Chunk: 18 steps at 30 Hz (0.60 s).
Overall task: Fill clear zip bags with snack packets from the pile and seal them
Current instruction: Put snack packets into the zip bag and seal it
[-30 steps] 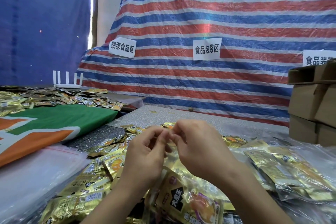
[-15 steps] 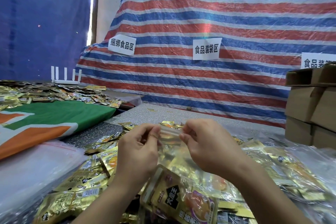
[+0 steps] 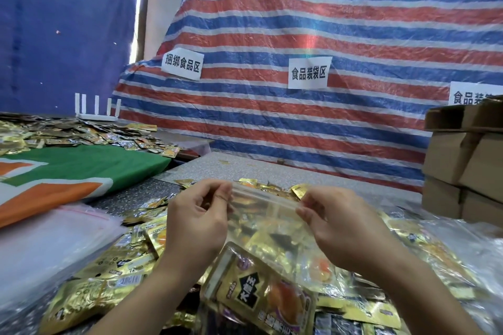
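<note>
A clear zip bag [image 3: 268, 215] holding gold snack packets hangs between my two hands above the pile. My left hand [image 3: 197, 219] pinches the left end of its zip strip, and my right hand [image 3: 337, 221] pinches the right end. The strip is stretched straight between them. A large gold packet with black lettering [image 3: 261, 296] shows inside the bag's lower part. Loose gold snack packets [image 3: 114, 272] cover the table under and around my hands.
Filled clear bags [image 3: 446, 258] lie at the right, a stack of empty clear bags [image 3: 49, 236] at the left. Cardboard boxes [image 3: 465, 160] stand at the far right. A green and orange cloth [image 3: 68, 171] and another packet pile [image 3: 81, 134] lie beyond, under the striped tarp.
My hands have moved apart along the top of the bag, from touching at the middle to the two ends of the zip strip.
</note>
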Available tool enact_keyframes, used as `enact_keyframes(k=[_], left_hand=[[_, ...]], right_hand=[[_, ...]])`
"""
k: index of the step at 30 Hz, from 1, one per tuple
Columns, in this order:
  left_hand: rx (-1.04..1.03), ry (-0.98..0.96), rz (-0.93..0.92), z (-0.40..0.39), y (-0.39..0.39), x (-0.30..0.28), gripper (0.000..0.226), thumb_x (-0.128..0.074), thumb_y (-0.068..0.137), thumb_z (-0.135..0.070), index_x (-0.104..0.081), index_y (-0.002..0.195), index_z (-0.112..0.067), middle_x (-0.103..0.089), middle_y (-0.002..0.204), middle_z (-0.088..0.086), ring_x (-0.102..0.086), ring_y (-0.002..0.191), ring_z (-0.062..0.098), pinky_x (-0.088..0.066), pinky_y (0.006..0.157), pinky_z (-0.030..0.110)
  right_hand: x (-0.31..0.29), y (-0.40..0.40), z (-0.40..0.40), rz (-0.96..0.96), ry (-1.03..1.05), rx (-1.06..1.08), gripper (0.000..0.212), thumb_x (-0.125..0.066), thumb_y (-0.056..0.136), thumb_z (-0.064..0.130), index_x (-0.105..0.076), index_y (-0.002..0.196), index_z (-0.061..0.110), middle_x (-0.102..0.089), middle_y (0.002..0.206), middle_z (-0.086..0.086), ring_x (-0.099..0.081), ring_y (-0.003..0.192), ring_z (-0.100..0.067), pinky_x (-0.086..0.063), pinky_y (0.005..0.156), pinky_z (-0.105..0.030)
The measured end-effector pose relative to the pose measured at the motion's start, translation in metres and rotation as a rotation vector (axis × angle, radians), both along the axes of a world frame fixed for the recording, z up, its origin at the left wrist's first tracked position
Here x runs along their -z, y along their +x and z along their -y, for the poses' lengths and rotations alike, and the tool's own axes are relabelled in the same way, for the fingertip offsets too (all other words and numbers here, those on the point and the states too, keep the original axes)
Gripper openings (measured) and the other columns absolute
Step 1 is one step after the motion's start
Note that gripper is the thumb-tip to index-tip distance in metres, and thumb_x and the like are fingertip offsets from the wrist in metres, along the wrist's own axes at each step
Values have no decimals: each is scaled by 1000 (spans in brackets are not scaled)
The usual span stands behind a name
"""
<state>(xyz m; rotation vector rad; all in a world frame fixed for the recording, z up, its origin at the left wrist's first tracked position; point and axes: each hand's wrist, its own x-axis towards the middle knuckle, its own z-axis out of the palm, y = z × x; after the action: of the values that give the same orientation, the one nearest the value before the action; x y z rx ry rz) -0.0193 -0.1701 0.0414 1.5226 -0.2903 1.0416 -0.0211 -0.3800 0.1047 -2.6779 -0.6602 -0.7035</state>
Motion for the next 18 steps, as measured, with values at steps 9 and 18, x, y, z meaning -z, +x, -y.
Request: enact_keyframes(k=[9,18], left_hand=[[-23,0,-13,-3,3,4,16,-57,91,-36,-71,84,-34,-69,71,-2,-63,61,15,-55,56,39],[-32,3,-9,-3,0,1,19,-56,87,-40,-70,80,-30,-67,69,2,-62,59,19,-51,52,41]], right_hand=[[-3,5,23,-68,-8,-26,19,-57,96,39,-56,78,34,-61,77,12,-56,70,-5,-48,62,-26],[-8,12,38,-88,-36,-65,18,-59,96,36,-59,78,35,-63,77,11,-57,72,-6,-53,67,-32]])
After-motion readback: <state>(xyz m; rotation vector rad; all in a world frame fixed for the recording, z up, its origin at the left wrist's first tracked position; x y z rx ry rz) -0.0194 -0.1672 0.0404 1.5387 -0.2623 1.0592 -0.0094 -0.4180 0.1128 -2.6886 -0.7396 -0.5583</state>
